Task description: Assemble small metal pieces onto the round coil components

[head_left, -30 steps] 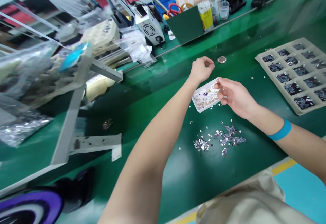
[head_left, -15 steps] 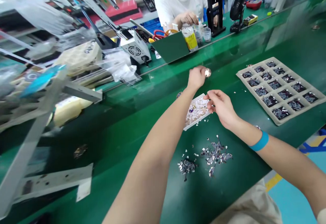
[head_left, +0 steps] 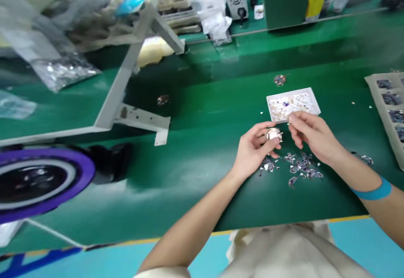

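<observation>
My left hand (head_left: 254, 149) grips a small round metal part (head_left: 273, 135) with a shiny rim and pale middle, held between thumb and fingers above the bench. To its right, my right hand (head_left: 311, 134) has thumb and forefinger pinched together at the near edge of a shallow white box (head_left: 315, 101). A tiny pale speck shows at those fingertips, too small to name. Many small white pieces and a purple bit lie in the box. Below the hands are two loose piles of small silvery-dark parts, a left pile (head_left: 268, 165) and a right pile (head_left: 302, 166).
Another round metal part (head_left: 279, 80) lies behind the box. A beige compartment tray (head_left: 378, 109) is cut off at the right. At left stand a metal shelf frame (head_left: 109, 101) and a purple-rimmed ring (head_left: 85, 168). A green bin (head_left: 287, 4) stands at the back.
The view has swung left and down. My left hand has drawn the round part back from beyond the box to the near side, beside my right hand. My right hand remains near the box.
</observation>
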The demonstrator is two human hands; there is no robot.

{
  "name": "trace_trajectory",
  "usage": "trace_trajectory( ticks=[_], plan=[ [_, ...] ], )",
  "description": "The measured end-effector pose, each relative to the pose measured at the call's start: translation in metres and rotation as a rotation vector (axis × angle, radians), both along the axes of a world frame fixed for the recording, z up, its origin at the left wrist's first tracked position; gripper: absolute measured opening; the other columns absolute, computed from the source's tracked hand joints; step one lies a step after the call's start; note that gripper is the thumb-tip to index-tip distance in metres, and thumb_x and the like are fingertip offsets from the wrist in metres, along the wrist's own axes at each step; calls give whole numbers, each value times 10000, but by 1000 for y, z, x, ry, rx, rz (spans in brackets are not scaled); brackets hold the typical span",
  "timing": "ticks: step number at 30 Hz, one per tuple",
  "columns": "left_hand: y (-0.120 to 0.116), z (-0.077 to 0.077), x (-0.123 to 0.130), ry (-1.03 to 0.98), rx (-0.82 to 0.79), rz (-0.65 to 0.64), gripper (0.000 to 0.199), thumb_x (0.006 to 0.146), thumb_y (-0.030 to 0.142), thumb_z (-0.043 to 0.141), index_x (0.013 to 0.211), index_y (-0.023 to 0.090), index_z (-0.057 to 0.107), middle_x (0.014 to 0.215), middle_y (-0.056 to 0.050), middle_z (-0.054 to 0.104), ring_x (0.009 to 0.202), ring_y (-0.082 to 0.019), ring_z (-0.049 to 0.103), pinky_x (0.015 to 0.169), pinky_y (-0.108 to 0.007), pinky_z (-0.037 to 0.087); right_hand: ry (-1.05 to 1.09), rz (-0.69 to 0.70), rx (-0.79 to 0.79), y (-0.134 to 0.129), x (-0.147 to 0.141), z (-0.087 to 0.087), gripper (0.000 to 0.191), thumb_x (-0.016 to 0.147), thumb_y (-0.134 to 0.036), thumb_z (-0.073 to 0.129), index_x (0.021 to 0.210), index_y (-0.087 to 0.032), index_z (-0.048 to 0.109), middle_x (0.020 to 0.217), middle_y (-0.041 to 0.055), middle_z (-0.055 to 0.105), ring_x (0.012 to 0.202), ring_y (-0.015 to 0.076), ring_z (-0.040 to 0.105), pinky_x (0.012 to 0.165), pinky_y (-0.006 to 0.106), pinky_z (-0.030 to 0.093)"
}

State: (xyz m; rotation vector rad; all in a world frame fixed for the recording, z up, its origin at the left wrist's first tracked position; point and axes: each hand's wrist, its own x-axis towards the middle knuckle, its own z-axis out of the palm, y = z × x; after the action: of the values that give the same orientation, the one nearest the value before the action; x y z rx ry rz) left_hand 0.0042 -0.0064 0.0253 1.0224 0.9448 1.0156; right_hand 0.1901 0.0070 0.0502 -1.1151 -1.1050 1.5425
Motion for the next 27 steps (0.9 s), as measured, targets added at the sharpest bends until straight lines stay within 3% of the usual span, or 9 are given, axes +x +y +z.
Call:
trace_trajectory(
  ticks=[3,8,14,17,22,27],
  plan=[
    [-18,-11,-12,55,98,94,337,831,336,833,1138,237,738,875,-29,710,686,-158,724,592,-278,660,30,147,-127,-11,-12,-3,409,914,-563,764,830,-198,599,633,-54,508,461,78,449,437,232,366],
    [-17,-16,-14,234,290,226,162,894,265,777,1029,197,717,857,-31,752,743,-135,736,606,-196,606,43,51,-249,-10,-15,-10,362,880,-513,814,850,-202,631,639,-56,522,463,76,448,430,212,369],
    [-21,-14,-14,383,594,142,243,966,169,681,1204,187,729,849,-8,711,673,-70,648,598,-152,575,-57,61,-147,-11,-14,-15,322,934,-481,785,839,-202,654,624,-54,537,450,69,476,433,198,402],
    [-23,-16,-14,394,628,140,286,974,167,678,1256,193,716,859,-8,718,647,-69,633,581,-160,572,-113,49,-87,-14,-17,-18,323,960,-483,757,839,-202,656,627,-51,553,440,66,487,425,192,413],
    [-27,-18,-12,414,705,106,210,971,133,665,1167,150,740,911,-49,756,704,-101,676,638,-213,586,-248,-70,6,-24,-25,-16,315,931,-476,791,829,-197,684,592,-43,579,428,75,518,418,185,442],
    [-26,-9,-15,370,644,178,152,941,124,697,1082,147,751,877,-45,761,659,-87,668,601,-189,570,-300,1,70,-21,-19,-10,283,1000,-484,690,973,-211,757,710,-1,662,505,104,586,440,215,487]
  ],
)
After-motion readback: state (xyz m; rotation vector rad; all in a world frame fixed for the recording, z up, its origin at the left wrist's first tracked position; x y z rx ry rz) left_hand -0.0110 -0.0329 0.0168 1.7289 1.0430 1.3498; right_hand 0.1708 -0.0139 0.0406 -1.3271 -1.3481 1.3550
